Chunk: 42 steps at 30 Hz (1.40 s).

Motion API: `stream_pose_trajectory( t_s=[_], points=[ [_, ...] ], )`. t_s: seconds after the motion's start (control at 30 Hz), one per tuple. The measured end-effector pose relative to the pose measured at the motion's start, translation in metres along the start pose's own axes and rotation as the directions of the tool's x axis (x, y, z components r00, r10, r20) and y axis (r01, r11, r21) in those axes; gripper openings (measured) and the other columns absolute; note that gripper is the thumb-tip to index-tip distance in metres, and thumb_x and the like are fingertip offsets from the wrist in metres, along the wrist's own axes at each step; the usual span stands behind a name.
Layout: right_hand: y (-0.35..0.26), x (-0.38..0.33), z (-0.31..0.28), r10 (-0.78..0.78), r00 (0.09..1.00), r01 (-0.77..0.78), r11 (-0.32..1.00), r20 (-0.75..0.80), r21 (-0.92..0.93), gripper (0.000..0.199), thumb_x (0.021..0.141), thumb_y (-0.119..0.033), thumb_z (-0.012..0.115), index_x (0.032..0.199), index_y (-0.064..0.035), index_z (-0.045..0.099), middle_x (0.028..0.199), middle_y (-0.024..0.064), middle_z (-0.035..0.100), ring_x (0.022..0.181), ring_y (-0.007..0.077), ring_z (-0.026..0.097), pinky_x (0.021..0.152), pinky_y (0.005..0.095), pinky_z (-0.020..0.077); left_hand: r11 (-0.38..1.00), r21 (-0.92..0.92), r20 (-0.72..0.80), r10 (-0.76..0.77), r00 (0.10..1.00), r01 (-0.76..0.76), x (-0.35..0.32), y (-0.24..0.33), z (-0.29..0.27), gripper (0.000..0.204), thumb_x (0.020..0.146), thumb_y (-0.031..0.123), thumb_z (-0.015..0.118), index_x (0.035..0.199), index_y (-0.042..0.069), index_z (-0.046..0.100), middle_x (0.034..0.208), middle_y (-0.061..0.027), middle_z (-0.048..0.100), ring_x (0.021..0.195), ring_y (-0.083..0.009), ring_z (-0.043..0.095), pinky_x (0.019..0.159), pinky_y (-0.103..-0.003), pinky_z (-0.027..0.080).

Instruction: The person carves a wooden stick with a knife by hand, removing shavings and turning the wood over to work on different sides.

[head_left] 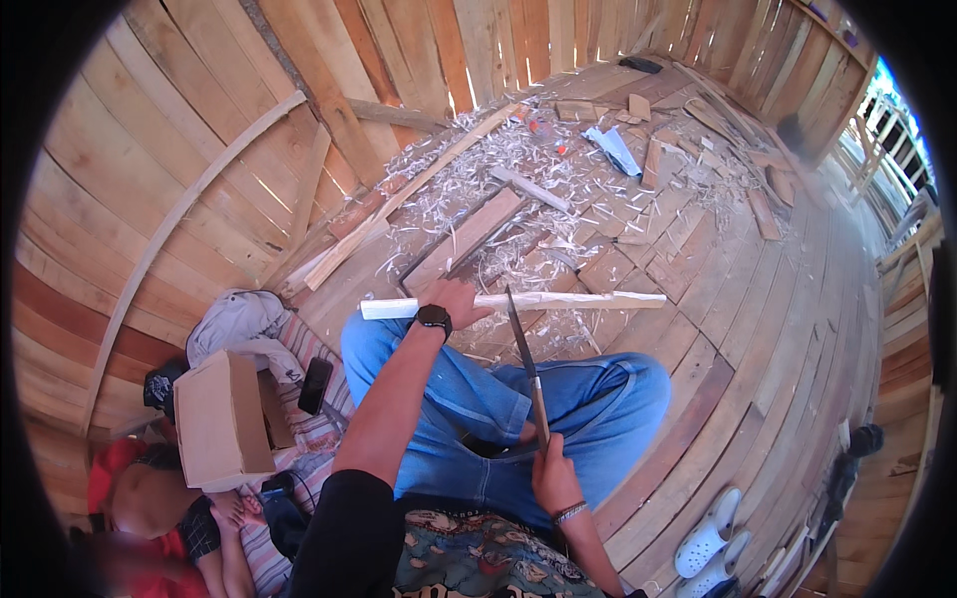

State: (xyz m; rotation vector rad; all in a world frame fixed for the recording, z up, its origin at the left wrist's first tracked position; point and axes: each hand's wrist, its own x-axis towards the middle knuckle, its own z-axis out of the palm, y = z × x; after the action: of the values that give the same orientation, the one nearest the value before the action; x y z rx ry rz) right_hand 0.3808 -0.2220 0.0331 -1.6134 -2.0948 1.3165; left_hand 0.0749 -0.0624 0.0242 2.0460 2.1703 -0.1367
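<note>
A long, pale, partly carved wooden stick [568,300] lies crosswise in front of my crossed legs, its squared end over my left knee. Around it, left of the middle, is my closed left hand [454,299], with a black watch on the wrist. My right hand [555,480] is closed on the handle of a long knife [522,344] above my lap. The blade points away from me, and its tip reaches the stick just right of my left hand. Whether the blade touches the wood, I cannot tell.
Wood shavings [449,184] and offcuts litter the plank floor ahead. A board [464,239] lies beyond the stick. At left are a cardboard box [221,424], a phone [315,386] and another person [150,498] on a striped blanket. Pale clogs [710,533] stand at lower right.
</note>
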Motion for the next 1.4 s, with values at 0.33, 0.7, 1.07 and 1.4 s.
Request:
stream_pose_trajectory(
  t_s=[0.33, 0.7, 1.07, 1.4],
  points=[
    [0.002, 0.059, 0.002, -0.089, 0.995, 0.088, 0.996, -0.035, -0.033, 0.026, 0.09, -0.008, 0.049, 0.11, 0.0006, 0.035, 0.084, 0.036, 0.06, 0.083, 0.055, 0.056, 0.075, 0.0621, 0.0427, 0.999, 0.007, -0.03, 0.034, 0.999, -0.033, 0.001, 0.0, -0.006, 0.054, 0.086, 0.056, 0.056, 0.081, 0.004, 0.069, 0.078, -0.0189, 0.068, 0.08, -0.0354, 0.066, 0.071, -0.046, 0.051],
    [-0.02, 0.142, 0.021, -0.153, 0.986, 0.146, 0.985, -0.069, -0.093, 0.031, 0.092, -0.011, 0.048, 0.117, 0.0007, 0.034, 0.087, 0.0371, 0.06, 0.085, 0.0551, 0.056, 0.078, 0.0609, 0.0436, 0.998, -0.055, -0.035, -0.044, 0.998, 0.042, 0.002, -0.003, -0.001, 0.055, 0.084, 0.059, 0.057, 0.085, 0.005, 0.071, 0.083, -0.0172, 0.07, 0.081, -0.034, 0.068, 0.072, -0.046, 0.053],
    [-0.007, 0.035, 0.011, -0.039, 0.998, 0.036, 0.998, -0.039, -0.056, 0.025, 0.094, -0.014, 0.048, 0.11, -0.0023, 0.034, 0.078, 0.0366, 0.059, 0.078, 0.0558, 0.055, 0.067, 0.0633, 0.0416, 0.997, -0.082, 0.144, -0.005, 0.99, 0.017, -0.009, 0.005, -0.015, 0.059, 0.076, 0.061, 0.063, 0.089, 0.004, 0.072, 0.09, -0.0176, 0.07, 0.086, -0.0336, 0.068, 0.079, -0.045, 0.053],
    [-0.007, 0.051, 0.003, -0.14, 0.986, 0.141, 0.99, -0.095, 0.007, 0.022, 0.094, -0.016, 0.05, 0.105, -0.0008, 0.038, 0.077, 0.0349, 0.06, 0.076, 0.0542, 0.057, 0.068, 0.0624, 0.0431, 0.995, -0.085, 0.004, 0.06, 0.998, -0.059, -0.012, 0.002, -0.022, 0.053, 0.078, 0.054, 0.065, 0.082, 0.002, 0.069, 0.08, -0.0202, 0.068, 0.08, -0.0375, 0.066, 0.073, -0.048, 0.052]
  ],
)
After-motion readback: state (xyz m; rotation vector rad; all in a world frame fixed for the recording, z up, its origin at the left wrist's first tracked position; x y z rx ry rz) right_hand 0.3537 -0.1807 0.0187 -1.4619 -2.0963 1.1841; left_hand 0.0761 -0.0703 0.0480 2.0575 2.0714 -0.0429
